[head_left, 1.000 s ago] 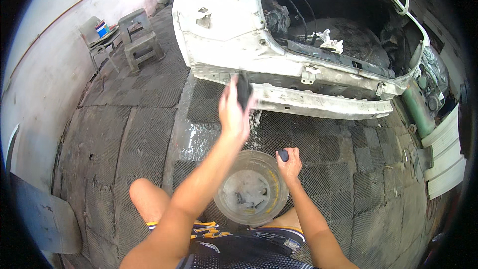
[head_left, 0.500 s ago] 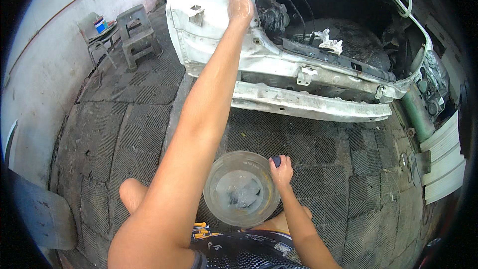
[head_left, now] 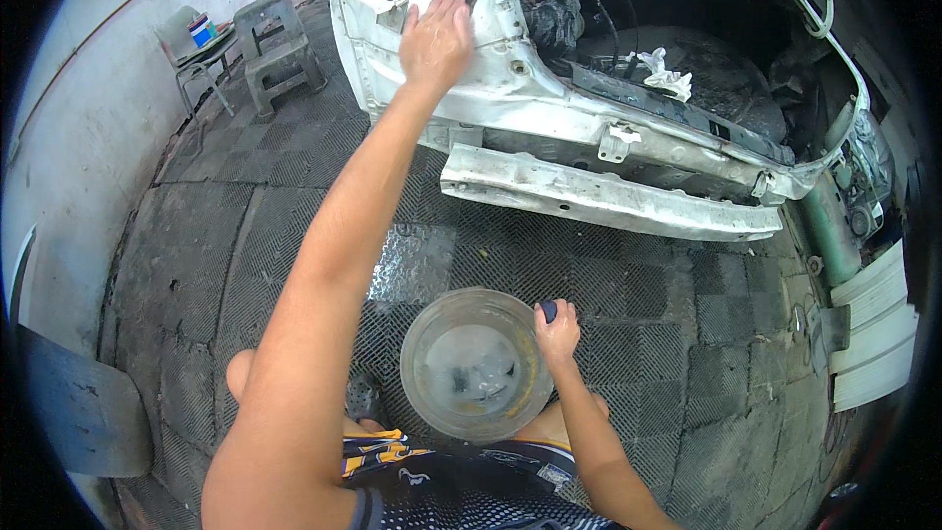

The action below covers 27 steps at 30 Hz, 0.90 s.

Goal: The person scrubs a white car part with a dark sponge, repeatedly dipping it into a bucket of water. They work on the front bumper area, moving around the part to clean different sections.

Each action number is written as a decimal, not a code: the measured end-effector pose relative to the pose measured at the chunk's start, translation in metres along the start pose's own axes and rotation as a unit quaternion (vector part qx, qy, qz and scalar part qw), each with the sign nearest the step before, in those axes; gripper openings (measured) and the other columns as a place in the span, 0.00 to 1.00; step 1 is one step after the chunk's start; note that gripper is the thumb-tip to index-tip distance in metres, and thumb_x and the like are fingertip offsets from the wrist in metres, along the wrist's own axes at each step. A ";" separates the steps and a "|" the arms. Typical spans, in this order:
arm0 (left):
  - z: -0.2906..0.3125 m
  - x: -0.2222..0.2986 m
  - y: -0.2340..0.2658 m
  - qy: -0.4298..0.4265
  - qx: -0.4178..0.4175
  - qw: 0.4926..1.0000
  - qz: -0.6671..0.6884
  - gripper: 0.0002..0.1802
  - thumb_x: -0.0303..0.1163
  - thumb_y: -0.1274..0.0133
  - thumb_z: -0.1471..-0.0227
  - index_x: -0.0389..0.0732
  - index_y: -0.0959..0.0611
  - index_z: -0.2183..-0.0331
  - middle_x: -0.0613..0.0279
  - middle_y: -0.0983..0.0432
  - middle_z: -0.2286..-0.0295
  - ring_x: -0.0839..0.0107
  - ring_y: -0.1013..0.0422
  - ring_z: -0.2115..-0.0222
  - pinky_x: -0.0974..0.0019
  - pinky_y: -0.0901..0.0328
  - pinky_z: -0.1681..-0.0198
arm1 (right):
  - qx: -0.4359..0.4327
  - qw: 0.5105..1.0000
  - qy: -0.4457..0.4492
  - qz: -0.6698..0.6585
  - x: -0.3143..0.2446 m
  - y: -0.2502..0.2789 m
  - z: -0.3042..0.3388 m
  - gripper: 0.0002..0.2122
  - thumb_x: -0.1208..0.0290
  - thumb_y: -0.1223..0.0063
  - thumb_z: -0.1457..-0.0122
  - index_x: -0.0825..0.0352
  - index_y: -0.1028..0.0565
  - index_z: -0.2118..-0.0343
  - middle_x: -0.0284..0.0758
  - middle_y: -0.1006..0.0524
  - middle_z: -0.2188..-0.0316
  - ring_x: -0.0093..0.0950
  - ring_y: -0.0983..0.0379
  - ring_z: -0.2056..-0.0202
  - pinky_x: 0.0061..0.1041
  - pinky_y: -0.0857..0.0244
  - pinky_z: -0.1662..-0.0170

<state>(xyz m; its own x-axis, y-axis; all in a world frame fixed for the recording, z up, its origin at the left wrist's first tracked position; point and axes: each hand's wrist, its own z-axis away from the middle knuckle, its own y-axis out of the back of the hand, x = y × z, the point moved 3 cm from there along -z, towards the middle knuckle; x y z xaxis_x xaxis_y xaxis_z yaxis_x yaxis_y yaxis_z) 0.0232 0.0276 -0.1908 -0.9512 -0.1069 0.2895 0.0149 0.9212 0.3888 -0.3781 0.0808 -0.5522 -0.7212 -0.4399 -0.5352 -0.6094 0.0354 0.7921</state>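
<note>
My left hand [head_left: 438,45] reaches far forward and lies flat on the bare, whitish car body panel [head_left: 368,34], just below a dark rectangular opening. Its fingers are stretched out, with nothing visible in the hand. Close to my body, my right hand [head_left: 559,337] grips a small dark rounded block [head_left: 548,310] beside the right rim of a translucent plastic bucket [head_left: 416,344]. Cloudy water fills the bucket's bottom, with grey flat pieces [head_left: 483,379] lying in it; their kind cannot be made out.
A whitish metal beam [head_left: 608,198] sits low along the car body. Crumpled white material [head_left: 667,79] lies on the sill. A grey plastic stool [head_left: 280,54] and a chair [head_left: 196,61] stand by the left wall. Patterned mats [head_left: 628,285] cover the floor, wet left of the bucket.
My left hand has moved left and down across the panel. The view has shifted slightly, and a wet patch of floor now shows. My right hand keeps the block by the bucket.
</note>
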 end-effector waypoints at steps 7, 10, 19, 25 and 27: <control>-0.007 0.016 -0.014 -0.007 0.045 0.999 -0.004 0.31 0.46 0.72 0.29 0.42 0.23 0.40 0.54 0.32 0.37 0.54 0.38 0.35 0.42 0.59 0.29 | -0.013 0.999 -0.017 -0.033 -0.002 0.003 0.001 0.18 0.55 0.38 0.42 0.69 0.25 0.64 0.48 0.23 0.64 0.53 0.23 0.63 0.49 0.29 0.59; -0.009 0.053 -0.015 0.168 -0.027 0.985 0.043 0.30 0.44 0.72 0.30 0.40 0.21 0.41 0.55 0.32 0.37 0.54 0.39 0.34 0.42 0.59 0.29 | -0.012 0.999 -0.026 -0.028 0.011 0.009 0.003 0.19 0.55 0.38 0.42 0.68 0.25 0.64 0.48 0.23 0.64 0.53 0.23 0.63 0.49 0.29 0.59; 0.137 0.017 0.023 -0.016 0.039 0.999 0.027 0.22 0.32 0.61 0.32 0.35 0.20 0.44 0.45 0.25 0.44 0.49 0.31 0.41 0.51 0.38 0.37 | -0.017 1.000 -0.024 -0.002 0.007 -0.002 0.004 0.20 0.51 0.40 0.42 0.66 0.25 0.61 0.47 0.24 0.63 0.54 0.22 0.64 0.51 0.28 0.61; 0.403 0.067 0.050 0.513 -0.411 0.695 0.290 0.44 0.65 0.64 0.33 0.28 0.17 0.59 0.51 0.21 0.74 0.64 0.27 0.81 0.59 0.29 0.73 | -0.019 0.998 -0.056 -0.030 0.000 0.005 0.003 0.19 0.53 0.39 0.43 0.67 0.24 0.64 0.46 0.22 0.64 0.52 0.22 0.63 0.50 0.28 0.59; 0.472 0.090 0.044 0.442 -0.585 0.605 0.312 0.45 0.71 0.57 0.39 0.35 0.18 0.49 0.54 0.21 0.60 0.65 0.25 0.69 0.62 0.30 0.73 | -0.018 0.997 -0.058 -0.036 0.004 0.007 0.001 0.18 0.53 0.39 0.43 0.67 0.24 0.64 0.46 0.22 0.64 0.52 0.22 0.63 0.50 0.28 0.59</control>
<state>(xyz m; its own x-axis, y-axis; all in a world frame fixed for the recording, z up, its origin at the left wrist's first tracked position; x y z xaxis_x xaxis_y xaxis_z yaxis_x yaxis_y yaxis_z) -0.2075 0.2346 -0.5605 -0.1202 -0.5091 0.8523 0.9849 0.0466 0.1668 -0.3855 0.0805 -0.5496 -0.7104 -0.3330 -0.6200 -0.6503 -0.0261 0.7592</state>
